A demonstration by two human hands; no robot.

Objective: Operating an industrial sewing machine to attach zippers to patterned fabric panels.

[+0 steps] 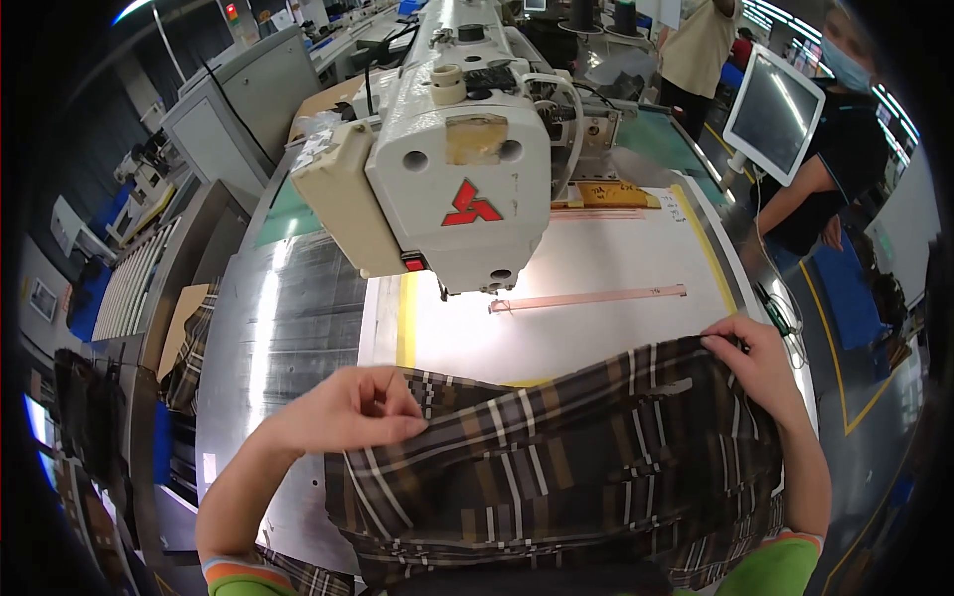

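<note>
A dark plaid fabric piece (pixel 556 467), with brown, grey and white stripes, spreads across the front of the work surface toward me. My left hand (pixel 363 409) pinches its upper left edge between thumb and fingers. At the upper right corner, my right hand (pixel 750 360) grips the same edge, so the top hem runs taut between both hands. Just beyond the cloth lies a white template sheet (pixel 596 343) bordered with yellow tape. A narrow pinkish strip (pixel 586 298) sits on that sheet. Over it stands the white head of an industrial sewing machine (pixel 457 189).
A metal table surface (pixel 288 328) extends left of the template. More plaid cloth (pixel 189 348) lies on a side shelf at left. To the right, a tablet screen (pixel 775 114) stands on a mount, and a masked person (pixel 845 149) in dark clothing is beside it.
</note>
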